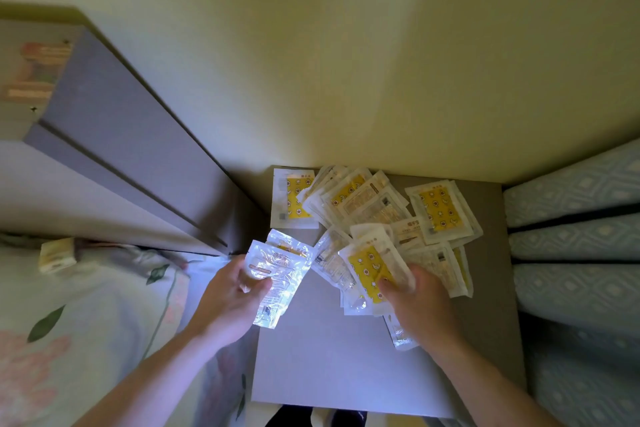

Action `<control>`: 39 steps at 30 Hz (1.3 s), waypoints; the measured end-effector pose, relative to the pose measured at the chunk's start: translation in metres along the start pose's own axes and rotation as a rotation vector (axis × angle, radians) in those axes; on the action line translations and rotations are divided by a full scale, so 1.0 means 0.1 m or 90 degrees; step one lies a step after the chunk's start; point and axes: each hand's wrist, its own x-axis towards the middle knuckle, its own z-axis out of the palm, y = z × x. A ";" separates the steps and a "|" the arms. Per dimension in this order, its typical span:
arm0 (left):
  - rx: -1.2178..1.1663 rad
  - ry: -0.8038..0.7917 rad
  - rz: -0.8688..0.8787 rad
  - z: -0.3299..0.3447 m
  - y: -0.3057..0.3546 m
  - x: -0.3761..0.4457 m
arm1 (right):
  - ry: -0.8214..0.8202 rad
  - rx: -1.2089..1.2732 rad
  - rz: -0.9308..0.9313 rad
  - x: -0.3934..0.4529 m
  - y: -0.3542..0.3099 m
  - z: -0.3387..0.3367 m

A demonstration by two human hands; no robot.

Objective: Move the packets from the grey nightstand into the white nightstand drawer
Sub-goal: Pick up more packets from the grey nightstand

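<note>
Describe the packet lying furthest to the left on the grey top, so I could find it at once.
Start at the grey nightstand top against the wall, strewn with packets. Go to its back left corner: the flat white packet with a yellow patterned panel lies there. Unlike the overlapping heap beside it, it lies mostly uncovered, and neither hand touches it.

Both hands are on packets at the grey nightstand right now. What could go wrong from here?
1. The left hand pinches a few glossy packets by one side only; they may fan out and slip.
2. The right hand grips a yellow packet lying among overlapped ones, so lifting could drag neighbours along.
3. A loose packet sits near the nightstand top's open front area; a nudge might knock it off.
</note>
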 end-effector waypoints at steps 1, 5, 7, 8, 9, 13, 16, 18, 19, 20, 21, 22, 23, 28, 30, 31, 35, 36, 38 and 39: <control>0.007 -0.003 -0.003 -0.01 0.00 -0.03 | 0.000 0.025 0.007 -0.07 0.03 -0.03; 0.021 -0.027 -0.025 -0.08 0.01 -0.21 | -0.017 0.052 0.044 -0.31 0.09 -0.12; 0.006 -0.035 -0.020 -0.12 0.04 -0.31 | -0.031 0.038 0.050 -0.34 0.10 -0.09; -0.001 -0.037 -0.016 -0.13 0.05 -0.34 | -0.036 0.023 0.047 -0.34 0.10 -0.06; -0.005 -0.037 -0.014 -0.14 0.06 -0.38 | -0.038 0.010 0.042 -0.35 0.10 -0.04; 0.000 -0.031 -0.016 -0.17 0.04 -0.51 | -0.028 -0.036 -0.018 -0.39 0.04 0.04; -0.006 -0.017 -0.019 -0.19 -0.02 -0.57 | 0.008 -0.093 -0.072 -0.32 -0.06 0.11; 0.002 -0.013 -0.016 -0.20 -0.07 -0.57 | 0.006 -0.106 -0.103 -0.18 -0.12 0.19; 0.006 -0.011 -0.011 -0.20 -0.10 -0.57 | 0.000 -0.114 -0.100 -0.11 -0.14 0.22; 0.009 -0.006 -0.005 -0.20 -0.12 -0.57 | 0.000 -0.119 -0.086 -0.04 -0.16 0.26; 0.010 -0.001 -0.001 -0.20 -0.14 -0.56 | 0.005 -0.125 -0.070 0.02 -0.17 0.29; 0.009 0.005 -0.003 -0.20 -0.16 -0.54 | 0.013 -0.129 -0.057 0.07 -0.19 0.31; 0.008 0.009 -0.008 -0.20 -0.17 -0.54 | 0.017 -0.133 -0.047 0.10 -0.20 0.33; 0.000 0.015 -0.021 -0.22 -0.26 -0.54 | 0.043 -0.145 -0.039 0.11 -0.18 0.33; -0.004 0.022 -0.013 -0.25 -0.23 -0.60 | 0.050 -0.117 -0.053 -0.01 -0.23 0.27; -0.010 0.026 -0.009 -0.27 -0.19 -0.64 | 0.048 -0.094 -0.068 -0.10 -0.27 0.22; -0.026 0.036 0.015 -0.43 -0.01 -0.97 | 0.039 -0.064 -0.129 -0.63 -0.45 -0.11; -0.030 0.039 0.030 -0.50 0.04 -1.08 | 0.042 -0.060 -0.133 -0.79 -0.50 -0.22; -0.036 0.041 0.051 -0.62 0.14 -1.33 | 0.052 -0.047 -0.126 -1.13 -0.57 -0.45; -0.035 0.037 0.060 -0.69 0.19 -1.46 | 0.059 -0.046 -0.122 -1.32 -0.60 -0.56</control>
